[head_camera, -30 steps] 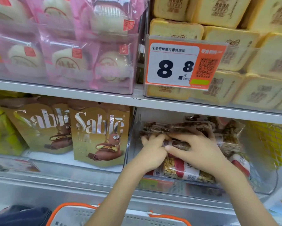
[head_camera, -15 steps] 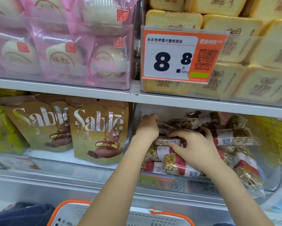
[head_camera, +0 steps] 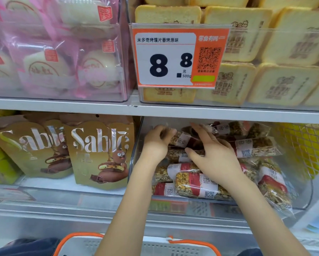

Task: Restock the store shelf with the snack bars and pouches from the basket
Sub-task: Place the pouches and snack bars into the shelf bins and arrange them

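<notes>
Snack bars point(head_camera: 195, 183) in clear wrappers with red and white labels lie piled in a clear bin point(head_camera: 302, 196) on the lower shelf. My left hand point(head_camera: 156, 145) reaches to the top back of the pile, and its curled fingers grip the left end of a dark snack bar point(head_camera: 182, 140). My right hand point(head_camera: 216, 157) lies flat over the same bar, fingers stretched toward the back and thumb spread out. The white basket point(head_camera: 118, 245) with an orange rim shows at the bottom edge; what it holds is hidden.
Gold Sable pouches point(head_camera: 97, 150) stand left of the bin. The shelf above point(head_camera: 62, 108) holds pink-wrapped buns point(head_camera: 49, 65), toast packs point(head_camera: 284, 85) and an orange price tag point(head_camera: 179, 58). Yellow mesh-wrapped goods point(head_camera: 302, 145) sit right of the bin.
Both hands have moved from the middle of the pile up toward its top back. The left hand has taken hold of a bar's end, and the right hand's fingers have stretched out.
</notes>
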### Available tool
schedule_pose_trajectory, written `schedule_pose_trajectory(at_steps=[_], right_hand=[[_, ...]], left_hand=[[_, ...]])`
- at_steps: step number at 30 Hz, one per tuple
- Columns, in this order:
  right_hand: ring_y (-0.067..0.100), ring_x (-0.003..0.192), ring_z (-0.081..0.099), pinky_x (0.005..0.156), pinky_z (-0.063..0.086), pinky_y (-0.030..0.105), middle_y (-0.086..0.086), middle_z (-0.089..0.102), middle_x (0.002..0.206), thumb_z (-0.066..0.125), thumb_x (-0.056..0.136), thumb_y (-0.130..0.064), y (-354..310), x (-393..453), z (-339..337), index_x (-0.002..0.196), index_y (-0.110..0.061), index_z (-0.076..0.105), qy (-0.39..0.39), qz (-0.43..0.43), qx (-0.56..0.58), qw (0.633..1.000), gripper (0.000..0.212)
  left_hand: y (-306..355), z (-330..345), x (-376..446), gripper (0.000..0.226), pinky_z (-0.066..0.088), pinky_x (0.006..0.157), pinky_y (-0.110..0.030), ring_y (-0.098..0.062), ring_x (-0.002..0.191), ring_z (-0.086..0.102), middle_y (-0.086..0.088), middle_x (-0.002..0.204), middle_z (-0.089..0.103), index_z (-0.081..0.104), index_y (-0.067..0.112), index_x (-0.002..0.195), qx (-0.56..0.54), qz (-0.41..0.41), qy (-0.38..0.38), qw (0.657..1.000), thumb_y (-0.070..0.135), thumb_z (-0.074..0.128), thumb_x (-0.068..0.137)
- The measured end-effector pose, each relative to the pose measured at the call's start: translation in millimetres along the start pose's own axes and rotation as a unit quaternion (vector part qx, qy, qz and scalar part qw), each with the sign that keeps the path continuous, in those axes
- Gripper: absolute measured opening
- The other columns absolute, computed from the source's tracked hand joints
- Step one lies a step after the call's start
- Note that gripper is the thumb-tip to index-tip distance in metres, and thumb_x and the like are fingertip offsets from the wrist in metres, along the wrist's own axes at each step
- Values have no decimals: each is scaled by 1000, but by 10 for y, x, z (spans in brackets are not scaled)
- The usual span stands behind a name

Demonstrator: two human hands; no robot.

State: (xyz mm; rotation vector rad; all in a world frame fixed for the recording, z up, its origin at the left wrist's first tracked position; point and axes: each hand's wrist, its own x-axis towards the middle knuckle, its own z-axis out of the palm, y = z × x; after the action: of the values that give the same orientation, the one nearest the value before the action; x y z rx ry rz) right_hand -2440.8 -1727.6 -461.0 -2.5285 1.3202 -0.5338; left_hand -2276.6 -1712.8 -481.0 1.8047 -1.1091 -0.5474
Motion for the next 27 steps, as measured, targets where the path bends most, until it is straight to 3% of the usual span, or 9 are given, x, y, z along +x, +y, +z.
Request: schedule_pose_trajectory(at_steps=[3, 6, 10, 13, 15, 17, 19, 23, 27], right_hand=[[12, 137, 35, 114, 18, 38, -10, 17, 158, 50, 89, -50, 3, 24, 9, 147, -47, 2, -8, -8, -4, 1000, 75], [18, 133, 39, 108, 26, 38, -5, 33, 149, 56, 88, -44, 10, 36, 8, 144, -41, 23, 23, -6, 18, 1000, 65], [32, 100, 58, 100, 34, 42, 8, 41, 137, 59, 88, -33, 5, 38, 67, 131, -25, 44, 76, 18, -43, 996, 46], [40, 73, 61, 84, 45, 49, 22, 48, 128, 65, 86, -26, 13, 38, 67, 123, -8, 50, 171, 43, -51, 983, 44], [41, 63, 60, 74, 48, 48, 26, 48, 127, 66, 85, -25, 27, 42, 54, 120, -4, 50, 199, 53, -40, 978, 44], [41, 63, 60, 72, 50, 48, 27, 46, 131, 64, 87, -28, 43, 51, 51, 122, -3, 47, 199, 57, -29, 978, 46], [44, 63, 59, 70, 51, 50, 30, 41, 136, 63, 88, -28, 51, 62, 31, 123, -2, 46, 199, 62, -4, 978, 47], [42, 68, 58, 73, 51, 46, 25, 43, 135, 66, 83, -23, 53, 59, -30, 121, -7, 46, 170, 67, 18, 983, 46], [31, 100, 53, 95, 37, 39, 5, 48, 125, 61, 78, -22, 57, 6, -51, 118, -18, 46, 59, 23, -5, 998, 44]], left_hand=[[125, -17, -116, 15, 54, 91, -34, -21, 108, 59, -6, 113, 60, 58, 15, 103, -195, -2, -39, 980, 26, 56, 93], [194, -17, -172, 17, 55, 87, -26, -14, 104, 62, 0, 104, 65, 64, 23, 97, -284, 7, -91, 955, 29, 48, 98], [103, -40, -123, 31, 46, 91, -29, -19, 114, 55, -3, 121, 60, 60, 20, 119, -89, -38, -30, 995, 26, 34, 102], [72, -17, -144, 33, 40, 79, -26, -24, 111, 53, -12, 126, 53, 50, 7, 128, 197, -110, -131, 965, 15, 30, 103], [52, 20, -159, 32, 39, 73, -27, -21, 95, 55, -13, 111, 56, 54, 8, 117, 209, -105, -195, 952, 17, 28, 102], [31, 24, -154, 24, 33, 62, -27, -16, 71, 45, -8, 84, 50, 52, 11, 93, 149, -105, -206, 962, 22, 32, 100], [37, 6, -180, 20, 30, 59, -28, -17, 68, 42, -6, 74, 44, 44, 13, 82, 90, -114, -187, 972, 27, 39, 96], [50, 15, -204, 19, 32, 65, -30, -18, 70, 45, -9, 76, 45, 44, 16, 80, 64, -90, -197, 974, 30, 42, 93], [167, -3, -217, 25, 43, 65, -29, -24, 76, 59, -11, 82, 57, 61, 8, 89, -47, -110, -150, 981, 28, 46, 92]])
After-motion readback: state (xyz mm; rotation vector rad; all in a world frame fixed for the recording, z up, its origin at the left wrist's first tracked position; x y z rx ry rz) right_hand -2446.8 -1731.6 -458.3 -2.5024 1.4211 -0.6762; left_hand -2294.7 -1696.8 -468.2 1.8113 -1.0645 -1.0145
